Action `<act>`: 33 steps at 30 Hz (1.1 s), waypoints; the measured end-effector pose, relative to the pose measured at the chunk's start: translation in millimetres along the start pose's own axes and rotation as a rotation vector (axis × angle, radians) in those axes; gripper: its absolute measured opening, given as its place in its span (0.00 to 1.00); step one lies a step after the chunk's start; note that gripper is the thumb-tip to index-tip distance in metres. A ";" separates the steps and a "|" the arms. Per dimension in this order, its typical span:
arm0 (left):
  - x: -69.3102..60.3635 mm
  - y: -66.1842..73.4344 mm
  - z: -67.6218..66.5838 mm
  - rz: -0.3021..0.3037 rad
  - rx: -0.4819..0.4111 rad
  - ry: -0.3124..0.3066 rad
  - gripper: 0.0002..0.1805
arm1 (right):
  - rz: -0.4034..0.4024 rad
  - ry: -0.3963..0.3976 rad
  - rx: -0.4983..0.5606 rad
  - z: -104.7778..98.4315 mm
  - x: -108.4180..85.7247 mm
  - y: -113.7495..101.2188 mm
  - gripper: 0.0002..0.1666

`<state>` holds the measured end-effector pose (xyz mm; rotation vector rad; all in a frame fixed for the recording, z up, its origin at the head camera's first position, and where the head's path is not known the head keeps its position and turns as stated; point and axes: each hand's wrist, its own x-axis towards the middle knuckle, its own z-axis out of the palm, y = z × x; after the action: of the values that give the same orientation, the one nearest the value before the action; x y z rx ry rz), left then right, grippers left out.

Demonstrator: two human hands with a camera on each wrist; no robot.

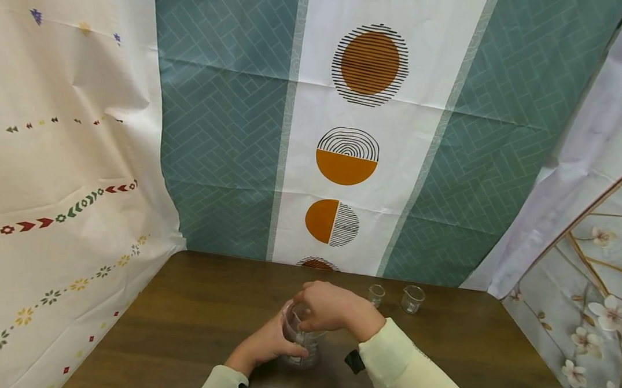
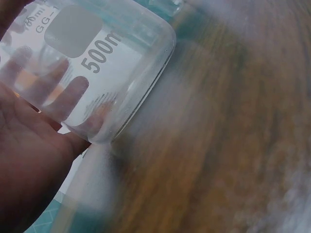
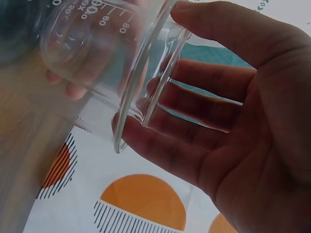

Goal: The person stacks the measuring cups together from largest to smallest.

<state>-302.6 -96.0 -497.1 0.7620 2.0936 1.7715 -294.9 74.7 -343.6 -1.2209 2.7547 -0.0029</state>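
Soft, even light fills the head view; in the left wrist view, the counter (image 2: 228, 131) blurs beneath pale glare.

On the brown wooden surface (image 1: 207, 293), near its front edge, we see the left hand (image 1: 270, 338) at the left side of a large clear cylindrical glass beaker (image 1: 301, 358); whether its base touches down we cannot tell. Inside it sits a smaller clear cylindrical glass beaker (image 3: 109, 53), with the right hand (image 1: 329, 305) above, at its rim. Behind and to the right, we find a tiny clear round glass beaker (image 1: 376, 295), and just right of that a wider, short clear glass beaker (image 1: 413, 300). Behind the surface hangs a teal-and-white patterned cloth (image 1: 225, 126), with a cream patterned cloth (image 1: 73, 149) left and a pale floral cloth (image 1: 597, 322) right.
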 end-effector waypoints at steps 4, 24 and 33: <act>-0.2 0.0 0.5 -0.004 0.010 0.012 0.58 | 0.011 -0.009 0.007 -0.4 -0.2 -1.4 0.21; 0.6 -1.8 0.5 0.014 -0.032 -0.005 0.58 | 0.021 -0.018 0.008 6.3 1.2 -3.0 0.22; 0.4 -1.9 0.1 0.022 -0.040 -0.012 0.58 | -0.005 -0.012 0.003 8.1 3.4 -1.8 0.19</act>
<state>-303.4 -95.9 -498.9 0.7863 2.0437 1.8095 -294.8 71.4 -352.0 -1.2232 2.7406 -0.0009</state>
